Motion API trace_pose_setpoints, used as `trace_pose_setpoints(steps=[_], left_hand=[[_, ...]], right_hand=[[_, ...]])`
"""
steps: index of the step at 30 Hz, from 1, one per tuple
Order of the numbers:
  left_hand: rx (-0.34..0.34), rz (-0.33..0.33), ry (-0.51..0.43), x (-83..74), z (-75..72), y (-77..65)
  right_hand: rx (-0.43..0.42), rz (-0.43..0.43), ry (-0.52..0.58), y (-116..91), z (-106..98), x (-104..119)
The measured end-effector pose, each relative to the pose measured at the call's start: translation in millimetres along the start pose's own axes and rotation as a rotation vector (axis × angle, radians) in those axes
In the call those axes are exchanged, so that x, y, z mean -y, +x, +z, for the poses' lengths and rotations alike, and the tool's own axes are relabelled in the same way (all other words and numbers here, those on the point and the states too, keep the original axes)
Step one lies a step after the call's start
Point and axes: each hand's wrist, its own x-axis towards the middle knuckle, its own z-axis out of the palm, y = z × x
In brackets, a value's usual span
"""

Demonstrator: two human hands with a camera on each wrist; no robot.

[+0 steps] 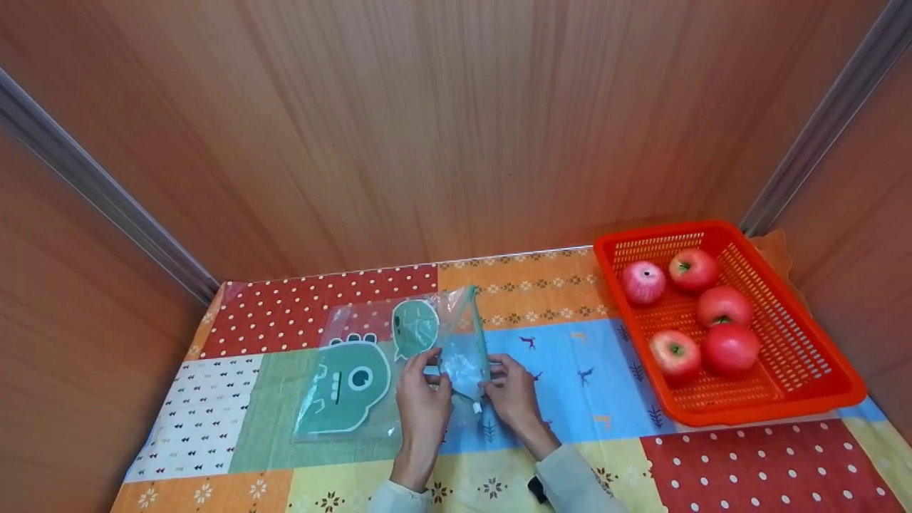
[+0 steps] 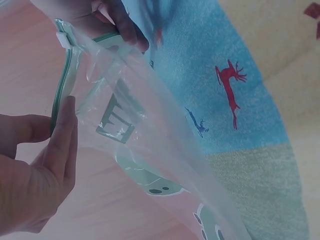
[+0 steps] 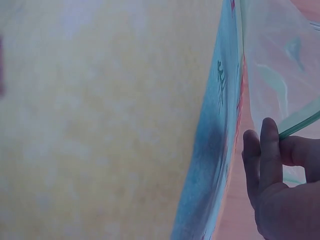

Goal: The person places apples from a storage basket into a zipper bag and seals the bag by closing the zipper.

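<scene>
Pinching clear bag (image 1: 390,367) by green zip strip (image 1: 480,335) — left hand (image 1: 424,393), right hand (image 1: 514,395), opposite sides | Lower centre, head view | Judged light, limp, slippery — hold by that stiffer strip

Past our grip, the left wrist view crops the bag (image 2: 165,135); behind our grip, the head view crops both sleeves (image 1: 576,479).
</scene>
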Motion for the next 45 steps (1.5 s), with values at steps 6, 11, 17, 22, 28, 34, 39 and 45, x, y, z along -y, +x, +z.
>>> trace_pose_setpoints(steps=[6,11,17,22,28,34,39,45], left_hand=[[-0.072,0.027,-0.027,-1.8,-2.6,-2.8],[-0.109,0.061,-0.037,-1.3,-2.4,-5.4],[-0.092,0.065,-0.069,0.5,-0.4,-8.1],[-0.070,0.041,-0.070,-0.4,1.1,-8.6],[-0.047,0.030,-0.061,-1.6,2.1,-8.3],[-0.029,0.042,-0.060,-0.1,4.2,-6.6],[-0.005,0.021,-0.062,-1.3,5.0,-5.8],[0.009,0.021,-0.069,-2.5,4.5,-5.2]], right_hand=[[0.007,-0.007,0.027,0.1,-3.0,-0.2],[-0.001,-0.005,0.028,-0.3,-3.9,-0.8],[0.008,0.014,0.042,-1.0,-4.9,-1.3],[0.023,-0.008,0.065,-1.9,-6.9,-0.1],[0.024,0.000,0.058,-0.4,-9.1,2.9],[0.030,0.015,0.064,-1.6,-15.0,8.6],[0.028,-0.051,0.009,-3.7,-26.5,12.9],[0.029,-0.157,-0.150,-8.1,-46.5,20.0]])
